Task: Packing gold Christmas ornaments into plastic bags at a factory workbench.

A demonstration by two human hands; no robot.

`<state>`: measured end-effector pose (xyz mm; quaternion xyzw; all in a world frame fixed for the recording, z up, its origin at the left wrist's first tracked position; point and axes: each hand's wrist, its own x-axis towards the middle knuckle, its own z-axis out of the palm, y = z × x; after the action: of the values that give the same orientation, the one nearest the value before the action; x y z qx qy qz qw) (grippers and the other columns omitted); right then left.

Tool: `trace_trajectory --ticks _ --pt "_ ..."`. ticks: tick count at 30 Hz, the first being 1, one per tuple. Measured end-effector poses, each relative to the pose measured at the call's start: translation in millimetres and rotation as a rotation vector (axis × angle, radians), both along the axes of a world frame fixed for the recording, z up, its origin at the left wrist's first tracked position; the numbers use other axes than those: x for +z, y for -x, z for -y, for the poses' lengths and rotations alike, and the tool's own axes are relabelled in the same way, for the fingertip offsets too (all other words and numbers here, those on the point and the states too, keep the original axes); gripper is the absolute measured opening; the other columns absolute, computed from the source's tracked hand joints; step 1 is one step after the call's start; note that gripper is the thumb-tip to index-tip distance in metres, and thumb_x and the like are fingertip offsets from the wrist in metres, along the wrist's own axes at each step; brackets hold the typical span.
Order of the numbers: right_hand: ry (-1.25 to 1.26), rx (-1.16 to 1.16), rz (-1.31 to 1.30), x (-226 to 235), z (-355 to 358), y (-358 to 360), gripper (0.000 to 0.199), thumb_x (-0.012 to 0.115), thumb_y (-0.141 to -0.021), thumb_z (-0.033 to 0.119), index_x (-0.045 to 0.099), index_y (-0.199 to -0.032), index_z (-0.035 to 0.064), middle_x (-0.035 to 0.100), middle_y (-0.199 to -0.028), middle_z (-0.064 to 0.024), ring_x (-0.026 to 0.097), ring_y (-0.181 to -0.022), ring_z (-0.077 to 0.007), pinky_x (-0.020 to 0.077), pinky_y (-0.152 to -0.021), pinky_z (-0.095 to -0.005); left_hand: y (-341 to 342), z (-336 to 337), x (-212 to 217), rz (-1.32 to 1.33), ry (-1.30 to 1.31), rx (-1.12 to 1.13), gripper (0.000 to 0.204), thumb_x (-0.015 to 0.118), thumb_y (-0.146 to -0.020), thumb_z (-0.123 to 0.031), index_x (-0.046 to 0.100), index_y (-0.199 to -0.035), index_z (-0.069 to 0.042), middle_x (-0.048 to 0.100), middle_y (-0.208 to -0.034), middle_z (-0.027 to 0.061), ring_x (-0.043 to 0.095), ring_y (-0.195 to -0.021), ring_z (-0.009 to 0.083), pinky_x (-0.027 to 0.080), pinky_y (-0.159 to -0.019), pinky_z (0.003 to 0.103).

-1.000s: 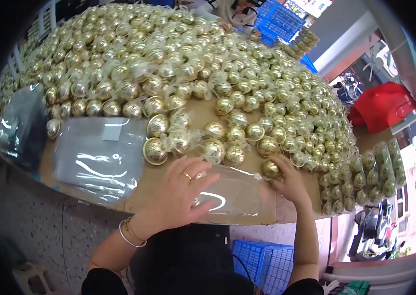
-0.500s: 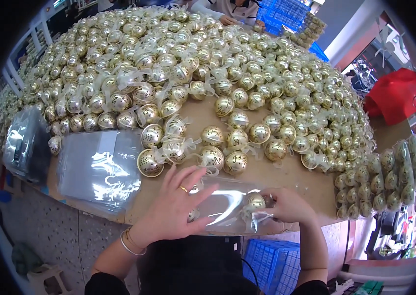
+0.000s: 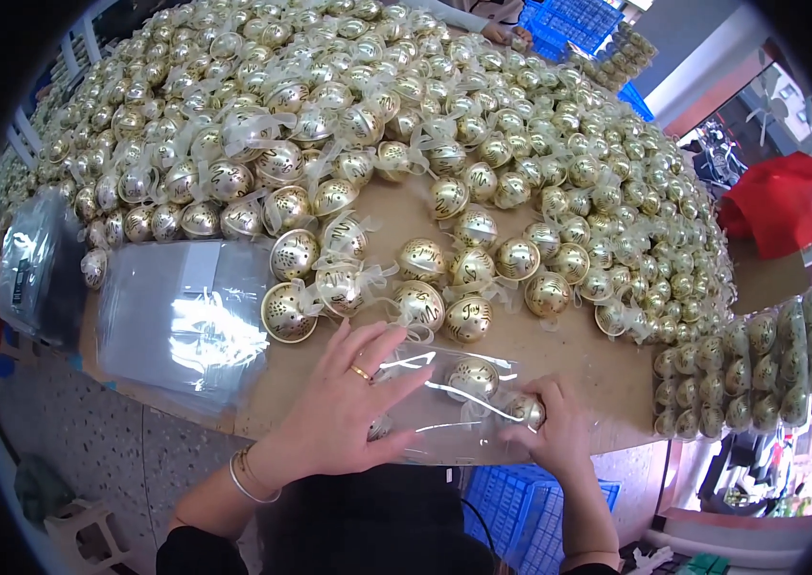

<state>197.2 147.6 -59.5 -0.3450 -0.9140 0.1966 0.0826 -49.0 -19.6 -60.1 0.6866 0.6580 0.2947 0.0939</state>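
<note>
A clear plastic bag [image 3: 444, 436] lies on the table right in front of me. My left hand [image 3: 353, 398] rests over its left part with the fingers spread. Under and beside that palm, gold bell ornaments show only in part. One round gold ornament [image 3: 473, 378] sits inside the bag near its far edge. At the bag's right end, my right hand [image 3: 557, 422] grips another gold ornament [image 3: 525, 410] between thumb and fingers. Just beyond the bag, several loose gold ornaments [image 3: 468, 318] with dark lettering and pale ribbons stand on the brown tabletop.
A huge heap of gold ornaments [image 3: 281, 163] covers the far table. Flat clear bags [image 3: 181, 316] are stacked at left. Filled packs [image 3: 713, 383] stand at the right edge. A blue crate [image 3: 521, 513] is below the table. Another person's hand [image 3: 502, 34] shows at the far side.
My right hand has shifted slightly right and toward me, now gripping an ornament at the bag's right end. Another ornament now shows inside near the far edge. My left hand stays nearly still.
</note>
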Motion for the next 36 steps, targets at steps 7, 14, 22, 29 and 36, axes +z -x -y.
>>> trace_trajectory --ticks 7,14,22,29,36 --pt "0.561 0.004 -0.280 -23 -7 -19 0.090 0.090 -0.049 0.045 0.052 -0.118 0.0009 0.060 -0.113 -0.0135 0.058 -0.107 -0.0239 0.0445 -0.093 -0.0359 0 4 -10 0.054 -0.011 -0.014 0.062 0.070 -0.073 -0.040 0.055 -0.129 -0.018 0.037 -0.142 0.0174 0.034 -0.128 0.0398 0.023 -0.107 0.058" --pt "0.309 0.268 -0.102 -16 -14 -11 0.081 0.089 -0.053 0.033 0.057 -0.120 0.0013 0.063 -0.111 -0.0131 0.058 -0.110 -0.0255 0.0416 -0.098 -0.0388 1 1 -1 0.067 -0.022 -0.021 0.061 0.071 -0.070 -0.037 0.057 -0.126 -0.017 0.039 -0.140 0.0174 0.036 -0.127 0.0389 0.027 -0.106 0.058" --pt "0.942 0.094 -0.056 -13 21 53 0.049 0.087 -0.063 0.017 0.061 -0.101 0.0002 0.068 -0.088 -0.0083 0.065 -0.082 -0.0146 0.0519 -0.075 -0.0293 4 -3 -2 0.038 -0.040 -0.021 0.061 0.072 -0.070 -0.036 0.056 -0.127 -0.018 0.040 -0.139 0.0177 0.037 -0.126 0.0395 0.028 -0.106 0.059" --pt "0.983 0.218 -0.159 -25 22 49 0.036 0.077 -0.075 0.022 0.063 -0.104 0.0053 0.067 -0.099 -0.0089 0.064 -0.095 -0.0208 0.0481 -0.083 -0.0337 -11 0 9 -0.026 0.040 0.042 0.063 0.069 -0.074 -0.039 0.051 -0.129 -0.012 0.037 -0.141 0.0192 0.031 -0.132 0.0421 0.022 -0.109 0.056" --pt "0.193 -0.133 -0.236 40 -46 57 0.013 0.063 -0.085 0.007 0.064 -0.097 0.0016 0.065 -0.081 -0.0072 0.060 -0.073 -0.0132 0.0478 -0.064 -0.0268 -14 -7 6 -0.041 0.032 -0.006 0.055 0.064 -0.079 -0.042 0.055 -0.126 -0.015 0.042 -0.136 0.0178 0.036 -0.128 0.0380 0.021 -0.110 0.054"
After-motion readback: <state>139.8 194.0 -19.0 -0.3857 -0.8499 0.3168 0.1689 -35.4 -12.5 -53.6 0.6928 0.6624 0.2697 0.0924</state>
